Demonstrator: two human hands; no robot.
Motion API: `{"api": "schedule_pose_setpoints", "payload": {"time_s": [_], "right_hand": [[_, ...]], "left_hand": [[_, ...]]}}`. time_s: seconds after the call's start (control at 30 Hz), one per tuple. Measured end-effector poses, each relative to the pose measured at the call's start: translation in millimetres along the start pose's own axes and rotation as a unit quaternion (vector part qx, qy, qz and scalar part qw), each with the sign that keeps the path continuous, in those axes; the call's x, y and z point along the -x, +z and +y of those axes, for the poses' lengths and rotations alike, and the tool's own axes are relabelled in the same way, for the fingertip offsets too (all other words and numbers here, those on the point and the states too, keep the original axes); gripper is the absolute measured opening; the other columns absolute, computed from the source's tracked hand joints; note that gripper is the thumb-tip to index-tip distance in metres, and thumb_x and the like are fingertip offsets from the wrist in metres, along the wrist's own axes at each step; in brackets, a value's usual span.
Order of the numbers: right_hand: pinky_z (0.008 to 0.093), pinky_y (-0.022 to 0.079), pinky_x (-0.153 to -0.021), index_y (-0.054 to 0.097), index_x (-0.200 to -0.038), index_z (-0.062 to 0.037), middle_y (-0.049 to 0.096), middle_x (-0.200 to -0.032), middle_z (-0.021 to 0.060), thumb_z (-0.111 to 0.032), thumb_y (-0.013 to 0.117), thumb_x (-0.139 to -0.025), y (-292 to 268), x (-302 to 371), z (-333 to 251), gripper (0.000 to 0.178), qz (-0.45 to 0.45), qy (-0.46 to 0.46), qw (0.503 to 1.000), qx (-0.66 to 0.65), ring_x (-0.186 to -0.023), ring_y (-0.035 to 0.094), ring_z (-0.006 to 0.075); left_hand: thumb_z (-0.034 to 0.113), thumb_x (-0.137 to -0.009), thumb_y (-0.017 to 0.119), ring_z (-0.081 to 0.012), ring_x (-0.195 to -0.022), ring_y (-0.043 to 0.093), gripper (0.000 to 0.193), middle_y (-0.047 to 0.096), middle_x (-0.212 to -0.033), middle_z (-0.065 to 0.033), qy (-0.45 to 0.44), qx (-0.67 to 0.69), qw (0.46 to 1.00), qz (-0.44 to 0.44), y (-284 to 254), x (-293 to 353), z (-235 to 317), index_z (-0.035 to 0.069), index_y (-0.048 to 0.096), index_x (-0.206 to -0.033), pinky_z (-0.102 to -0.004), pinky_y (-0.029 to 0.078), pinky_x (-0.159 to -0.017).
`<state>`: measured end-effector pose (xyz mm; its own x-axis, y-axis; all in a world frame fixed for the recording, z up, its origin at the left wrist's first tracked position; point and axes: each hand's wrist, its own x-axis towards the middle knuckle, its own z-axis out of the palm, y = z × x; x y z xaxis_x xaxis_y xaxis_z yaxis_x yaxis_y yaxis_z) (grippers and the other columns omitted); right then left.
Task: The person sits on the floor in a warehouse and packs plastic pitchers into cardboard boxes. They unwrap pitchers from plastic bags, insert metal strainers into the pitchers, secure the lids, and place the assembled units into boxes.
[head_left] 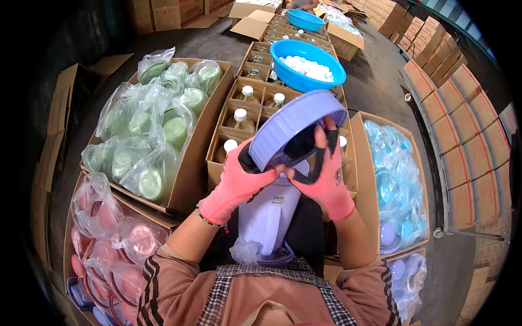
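Note:
My left hand [232, 176], in a pink glove with bare fingertips, grips the near left rim of a purple round plastic tub [283, 122] with a ribbed side. My right hand [326, 182], gloved alike, holds its right side, thumb low and fingers up inside the rim. The tub is tilted, and its dark inside shows only in part. Below it a purple plastic pitcher [255, 217] with a long handle and a small white label sits in my lap, its top partly hidden by the tub and hands. Clear plastic wrap [247, 252] lies bunched at its lower end.
Ahead is a divided carton [215, 146] of white-capped glass bottles. A blue basin [283, 73] of white caps stands beyond. Cartons of bagged green [147, 127], pink [117, 233] and blue plasticware [389, 174] flank me. Stacked boxes [462, 163] line the right.

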<state>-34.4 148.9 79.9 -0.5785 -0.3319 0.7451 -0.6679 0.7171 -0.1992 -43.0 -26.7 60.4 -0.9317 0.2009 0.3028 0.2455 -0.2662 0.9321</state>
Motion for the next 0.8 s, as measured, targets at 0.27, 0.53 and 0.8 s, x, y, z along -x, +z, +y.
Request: {"api": "schedule_pose_setpoints", "payload": {"time_s": [0.27,0.53,0.8], "right_hand": [[0.0320,0.046,-0.069,0.033,-0.117,0.0050,0.051,-0.096,0.0131,-0.030,0.074,-0.060,5.3,-44.5,5.8,0.078,-0.090,0.453,0.789,-0.406,-0.090,0.054,0.0208],[0.0320,0.047,-0.055,0.040,-0.114,0.0001,0.057,-0.091,0.0170,-0.059,0.043,-0.077,62.7,-55.3,34.8,0.070,-0.155,0.433,0.625,-0.631,-0.072,0.059,0.0260],[0.0311,0.047,-0.066,0.047,-0.104,0.0039,0.057,-0.087,0.0168,-0.048,0.036,-0.086,82.3,-74.4,87.2,0.056,-0.351,0.462,0.514,-0.632,-0.075,0.057,0.0238]], "left_hand": [[0.001,-0.061,0.063,-0.0108,-0.082,0.054,0.043,0.058,-0.089,-0.0065,0.045,-0.038,0.996,0.072,-15.3,-12.3,-30.1,-0.003,0.052,-0.102,-0.0254,0.043,-0.074],[0.002,-0.058,0.064,-0.0142,-0.082,0.054,0.035,0.057,-0.087,-0.0078,0.118,-0.059,0.983,0.126,-28.9,-33.5,-54.3,-0.001,0.056,-0.091,-0.0274,0.042,-0.076],[0.005,-0.067,0.068,-0.0120,-0.084,0.053,0.043,0.057,-0.094,-0.0068,-0.007,0.117,0.963,0.244,-66.2,-39.7,-85.4,-0.001,0.050,-0.105,-0.0246,0.042,-0.076]]}}
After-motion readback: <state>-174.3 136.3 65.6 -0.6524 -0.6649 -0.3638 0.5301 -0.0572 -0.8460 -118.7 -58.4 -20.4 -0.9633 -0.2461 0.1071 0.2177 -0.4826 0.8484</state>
